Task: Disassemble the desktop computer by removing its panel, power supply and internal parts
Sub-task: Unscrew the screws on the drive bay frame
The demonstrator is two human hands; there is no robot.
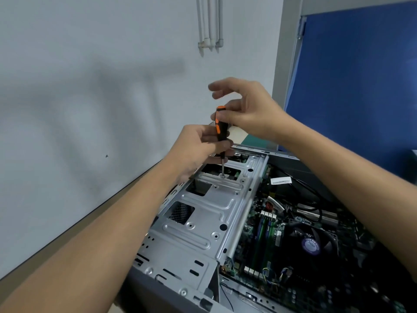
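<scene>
Orange-and-black screwdriver (220, 129) stands upright between both hands: the left hand (200, 145) curls its fingers (216, 144) round the lower handle, and the right hand (248, 109) pinches the cap, its other fingers loose. Below, the tip meets a screw (223, 176) on the grey drive cage (203, 218) of the opened desktop computer (153, 294), with the motherboard (270, 233) just beside it.
</scene>
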